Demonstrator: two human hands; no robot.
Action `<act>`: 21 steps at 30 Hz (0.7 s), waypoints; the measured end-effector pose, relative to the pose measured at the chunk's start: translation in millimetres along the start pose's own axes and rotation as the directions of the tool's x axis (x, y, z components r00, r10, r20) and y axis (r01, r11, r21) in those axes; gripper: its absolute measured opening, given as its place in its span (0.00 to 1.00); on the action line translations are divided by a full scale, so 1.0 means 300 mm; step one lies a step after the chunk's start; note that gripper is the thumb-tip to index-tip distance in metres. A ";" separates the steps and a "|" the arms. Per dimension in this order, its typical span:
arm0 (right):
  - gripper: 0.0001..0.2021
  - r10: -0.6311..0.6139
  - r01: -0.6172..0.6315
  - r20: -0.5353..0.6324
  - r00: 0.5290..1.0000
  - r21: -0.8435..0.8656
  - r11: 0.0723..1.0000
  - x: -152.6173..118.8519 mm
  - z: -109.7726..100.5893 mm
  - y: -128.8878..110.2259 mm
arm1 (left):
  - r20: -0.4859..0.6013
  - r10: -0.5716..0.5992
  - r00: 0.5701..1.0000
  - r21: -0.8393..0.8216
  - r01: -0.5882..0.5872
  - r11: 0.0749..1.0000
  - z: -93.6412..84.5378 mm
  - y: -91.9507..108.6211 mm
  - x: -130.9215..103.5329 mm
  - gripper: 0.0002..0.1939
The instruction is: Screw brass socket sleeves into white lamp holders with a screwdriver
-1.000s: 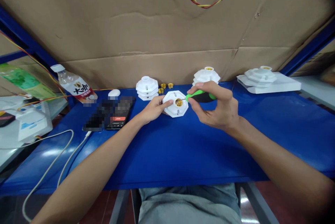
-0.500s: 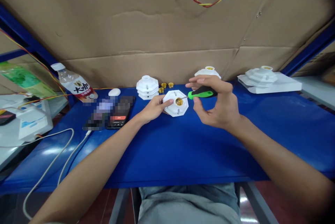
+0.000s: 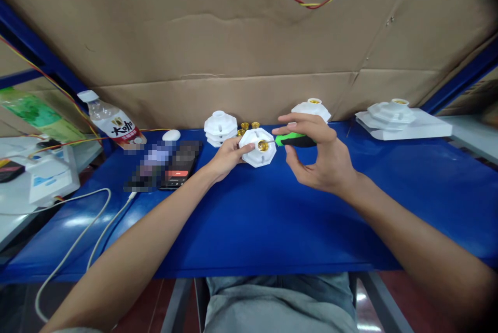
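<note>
My left hand (image 3: 229,158) grips a white octagonal lamp holder (image 3: 257,158) by its left side, the thumb on its front face. A brass threaded sleeve (image 3: 264,146) sits in the holder's centre. My right hand (image 3: 324,159) has a green and black screwdriver (image 3: 298,140) against its palm, with the fingers curved loosely and the thumb apart from the handle. The screwdriver's thin shaft points left into the brass sleeve; its tip is hidden there. Just behind the holder stand several loose brass sleeves (image 3: 255,125) and a stack of white lamp holders (image 3: 220,126).
Another white lamp holder (image 3: 311,109) stands behind my right hand. More holders (image 3: 391,114) rest on a white box (image 3: 431,124) at the right. On the left are a drink bottle (image 3: 116,124), phones (image 3: 181,164), a white oval object (image 3: 171,135), a cable (image 3: 105,239) and a power strip (image 3: 54,177).
The lamp holder has tilted more upright and shifted slightly up and left. The screwdriver has turned in my right hand, whose fingers have spread a little from the handle.
</note>
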State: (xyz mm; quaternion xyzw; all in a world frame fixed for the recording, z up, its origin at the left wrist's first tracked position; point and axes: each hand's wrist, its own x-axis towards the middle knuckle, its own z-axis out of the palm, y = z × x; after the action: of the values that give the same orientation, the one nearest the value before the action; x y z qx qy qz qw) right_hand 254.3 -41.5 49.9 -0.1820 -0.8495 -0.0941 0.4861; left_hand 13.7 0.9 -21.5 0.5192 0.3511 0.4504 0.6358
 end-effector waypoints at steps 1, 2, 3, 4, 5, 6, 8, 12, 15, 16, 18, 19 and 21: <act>0.33 0.008 -0.008 0.004 1.000 -0.001 1.000 -0.001 0.000 -0.002 | -0.005 0.003 1.000 -0.005 -0.003 1.000 -0.001 -0.001 0.000 0.17; 0.32 0.018 -0.018 0.003 1.000 -0.004 1.000 -0.002 0.000 -0.005 | -0.008 0.006 1.000 -0.009 -0.006 1.000 -0.002 -0.001 0.001 0.17; 0.31 0.029 -0.029 -0.002 1.000 -0.012 1.000 -0.002 -0.001 -0.008 | -0.009 0.008 1.000 -0.012 -0.008 1.000 -0.002 -0.001 0.001 0.17; 0.31 0.042 -0.042 -0.005 0.999 -0.022 0.999 -0.002 -0.003 -0.011 | -0.007 0.010 1.000 -0.013 -0.010 1.000 -0.002 -0.001 0.002 0.17; 0.31 0.052 -0.053 -0.007 0.999 -0.038 0.998 -0.002 -0.005 -0.014 | -0.003 0.012 1.000 -0.013 -0.012 1.000 -0.002 -0.001 0.002 0.17; 0.32 0.057 -0.058 -0.007 0.998 -0.060 0.997 -0.001 -0.008 -0.016 | 0.001 0.013 1.000 -0.011 -0.013 1.000 -0.002 -0.001 0.002 0.16; 0.32 0.053 -0.054 -0.010 0.999 -0.109 0.993 0.001 -0.013 -0.016 | 0.002 0.012 1.000 -0.002 -0.012 1.000 -0.002 -0.002 0.003 0.16; 0.31 0.025 -0.026 -0.016 1.000 -0.055 0.998 0.004 -0.013 -0.012 | 0.002 0.004 1.000 0.004 -0.004 1.000 -0.007 -0.009 0.006 0.17; 0.30 0.043 -0.043 0.029 0.999 -0.012 0.999 0.001 -0.007 -0.016 | -0.007 -0.002 1.000 -0.013 0.002 1.000 -0.013 -0.013 0.009 0.16; 0.28 0.061 -0.059 0.039 0.997 -0.037 0.998 -0.002 -0.006 -0.019 | -0.009 -0.005 1.000 -0.016 0.005 1.000 -0.015 -0.012 0.009 0.16; 0.25 0.088 -0.083 0.037 0.995 -0.116 0.990 -0.006 -0.006 -0.024 | -0.004 -0.007 1.000 -0.014 0.007 1.000 -0.015 -0.009 0.008 0.15; 0.23 0.087 -0.082 0.027 0.996 -0.157 0.984 -0.007 -0.008 -0.025 | 0.003 -0.006 1.000 -0.010 0.006 1.000 -0.014 -0.007 0.007 0.16; 0.22 0.063 -0.062 -0.001 0.998 -0.205 0.977 -0.006 -0.011 -0.023 | 0.017 -0.004 1.000 -0.002 0.004 1.000 -0.011 -0.002 0.004 0.17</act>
State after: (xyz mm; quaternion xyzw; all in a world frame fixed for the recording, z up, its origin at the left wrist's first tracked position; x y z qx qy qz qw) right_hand 254.9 -49.4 50.2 -0.2581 -0.8305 -0.1653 0.4652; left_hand 11.3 3.1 -22.9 0.5217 0.3462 0.4450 0.6403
